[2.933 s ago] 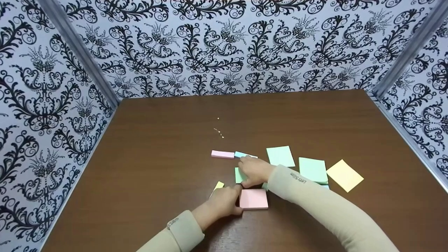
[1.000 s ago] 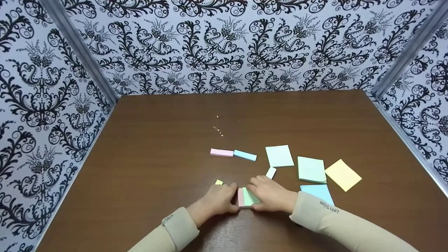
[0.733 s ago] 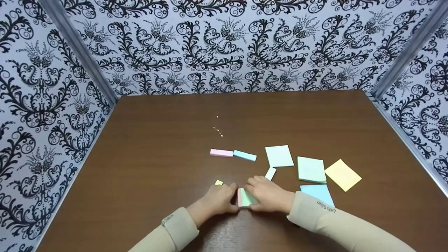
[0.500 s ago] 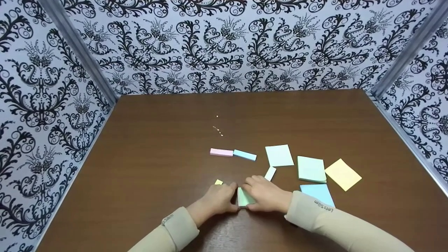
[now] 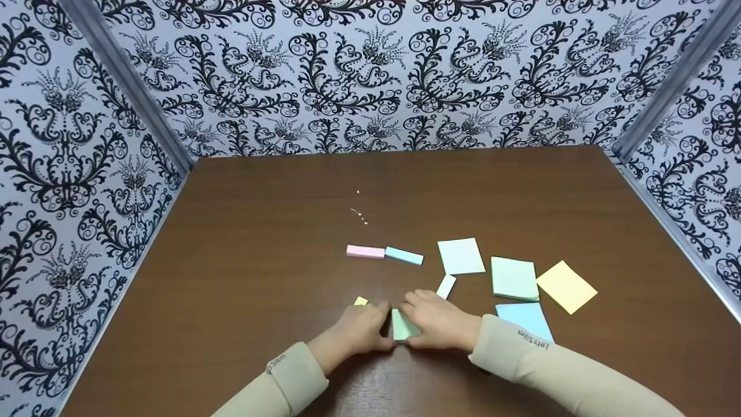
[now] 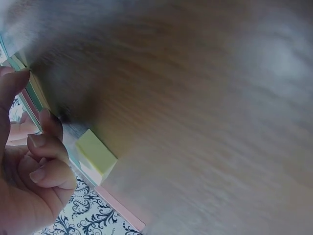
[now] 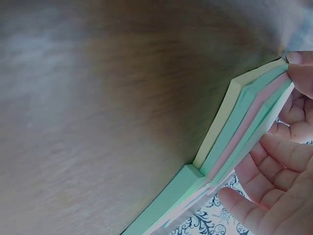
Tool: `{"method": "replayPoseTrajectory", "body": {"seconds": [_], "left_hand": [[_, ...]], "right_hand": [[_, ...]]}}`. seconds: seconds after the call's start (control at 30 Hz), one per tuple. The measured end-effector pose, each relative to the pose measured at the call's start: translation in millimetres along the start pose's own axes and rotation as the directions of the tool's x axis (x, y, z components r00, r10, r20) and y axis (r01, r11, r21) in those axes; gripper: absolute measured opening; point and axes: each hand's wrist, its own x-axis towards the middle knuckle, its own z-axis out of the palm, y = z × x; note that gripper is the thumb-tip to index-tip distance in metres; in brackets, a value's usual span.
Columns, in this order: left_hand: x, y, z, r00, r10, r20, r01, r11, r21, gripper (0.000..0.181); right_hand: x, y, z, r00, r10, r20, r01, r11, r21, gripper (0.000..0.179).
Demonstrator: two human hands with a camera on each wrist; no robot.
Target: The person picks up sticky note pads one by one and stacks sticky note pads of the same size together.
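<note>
Top green pad slid flush; the pink edge is gone from sight.

Both hands meet at the sticky-note stack [image 5: 402, 329], which sits on the tabletop [image 5: 260, 220]. A second ago pink showed along its left side; now the green covers it in the head view. Reads as the layers nearly squared up, stacking well along. Right wrist view: yellow pad [image 7: 216, 125] lowest, pink pad [image 7: 241, 128] between greens. Left hand [image 5: 354, 333] pinches the stack's left corners, thumb and forefinger; right hand [image 5: 443, 324] spans it, thumb near side, fingers far side, part-closed. Beyond the stack: pink strip pad [image 5: 365, 251], blue strip pad [image 5: 404, 256]. Right of it: blue square note [image 5: 525, 319].
</note>
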Motion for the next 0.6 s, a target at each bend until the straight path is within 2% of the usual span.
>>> {"method": "replayPoseTrajectory", "body": {"seconds": [0.43,0.6], "left_hand": [[1.5,-1.4,0.6,1.000,0.000,0.012,0.000,1.000,-0.014,0.047],[0.7,-1.6,0.6,1.000,0.014,-0.005,-0.014,1.000,-0.014,0.046]], "right_hand": [[2.1,-0.2,0.4,1.000,0.014,0.012,-0.014,1.000,0.010,0.049],[1.6,1.2,2.6,1.000,-0.002,0.001,0.002,1.000,0.002,0.049]]}}
